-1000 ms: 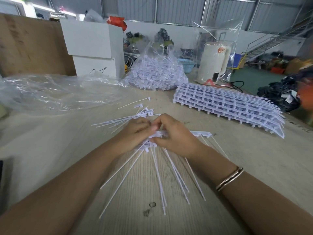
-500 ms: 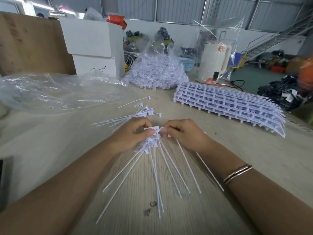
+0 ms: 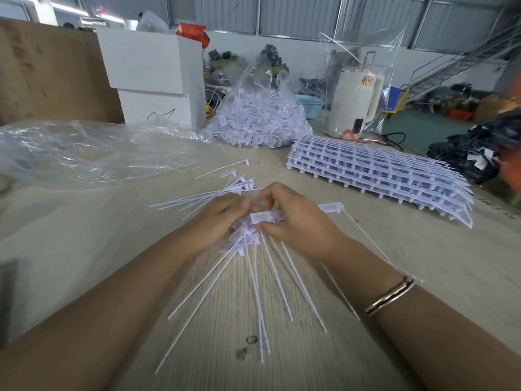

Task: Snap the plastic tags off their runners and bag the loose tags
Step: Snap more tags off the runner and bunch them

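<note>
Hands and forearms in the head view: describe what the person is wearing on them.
Both forearms are bare, with no sleeves in view, and neither the left hand nor the right hand wears a glove. The right wrist carries a thin metallic bangle, gold-toned with a darker line along it. No rings or watch can be seen.

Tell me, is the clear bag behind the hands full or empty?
Full: the clear bag bulges with white tags heaped almost to its neck.

Two hands [image 3: 220,218] [image 3: 298,221]; three clear bags [image 3: 84,153] [image 3: 259,119] [image 3: 363,80]; one runner stack [image 3: 380,176]; perhaps dozen loose tags [image 3: 214,193].
</note>
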Demonstrator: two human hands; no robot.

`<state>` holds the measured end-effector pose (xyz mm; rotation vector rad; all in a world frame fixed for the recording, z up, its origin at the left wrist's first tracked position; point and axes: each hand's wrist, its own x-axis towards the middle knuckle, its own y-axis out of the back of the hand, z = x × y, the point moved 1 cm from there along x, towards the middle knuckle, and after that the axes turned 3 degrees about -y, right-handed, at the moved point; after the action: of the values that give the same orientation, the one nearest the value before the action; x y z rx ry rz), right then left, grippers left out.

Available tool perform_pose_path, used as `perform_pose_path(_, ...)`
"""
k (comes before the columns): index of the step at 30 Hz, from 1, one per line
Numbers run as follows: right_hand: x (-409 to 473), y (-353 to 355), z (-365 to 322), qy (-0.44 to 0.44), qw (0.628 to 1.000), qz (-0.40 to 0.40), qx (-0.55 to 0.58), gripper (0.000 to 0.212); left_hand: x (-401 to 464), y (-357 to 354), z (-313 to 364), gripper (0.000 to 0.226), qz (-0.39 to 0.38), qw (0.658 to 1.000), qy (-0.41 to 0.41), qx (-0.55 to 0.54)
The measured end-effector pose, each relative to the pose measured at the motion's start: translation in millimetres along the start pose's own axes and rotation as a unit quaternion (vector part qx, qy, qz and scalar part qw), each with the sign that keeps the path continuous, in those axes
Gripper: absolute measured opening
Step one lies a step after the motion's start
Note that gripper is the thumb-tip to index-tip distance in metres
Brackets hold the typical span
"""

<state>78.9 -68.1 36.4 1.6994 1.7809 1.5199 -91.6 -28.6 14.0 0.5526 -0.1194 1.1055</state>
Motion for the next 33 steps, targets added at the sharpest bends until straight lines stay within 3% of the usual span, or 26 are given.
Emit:
perform_pose_path(4, -1.0, -1.8, -13.1, 0.01, 0.999, -0.03, -0.009, 0.035, -2.2, -0.9, 5.0, 0.023, -0.035, 0.998, -0.04, 0.045)
perform_pose_path(7, -3.0, 9.9, -9.3, -0.008, 0.999, -0.05, -0.012, 0.025, -2.6, 3.9, 1.8, 0.022, -0.012, 1.0, -0.017, 0.02)
perform_pose_path(15, -3.8, 9.3, 2.5, -0.029, 0.997, -0.025, -0.071, 0.017, -3.5, 3.7, 2.3, 0.015, -0.027, 0.998, -0.027, 0.052)
perform_pose_path(23, -1.6, 7.4, 8.1, -0.096, 0.979, -0.042, 0.176, 0.017, -5.9, 3.0, 3.9, 0.01, -0.029, 0.998, -0.02, 0.059)
perform_pose_path(27, -0.4, 23.5, 24.1, -0.164, 0.943, 0.043, 0.287, 0.014, -9.4, 11.0, 1.9, 0.016, 0.001, 0.998, 0.015, -0.054)
perform_pose_path(29, -4.7, 30.8, 33.2, -0.161, 0.956, 0.068, 0.237, 0.01, -8.4, 14.1, -0.8, 0.016, 0.02, 0.997, 0.025, -0.071)
perform_pose_path(33, -8.3, 16.1, 24.6, -0.093, 0.993, 0.011, 0.075, 0.017, -3.2, 6.7, -5.8, 0.008, 0.01, 0.999, 0.041, 0.024)
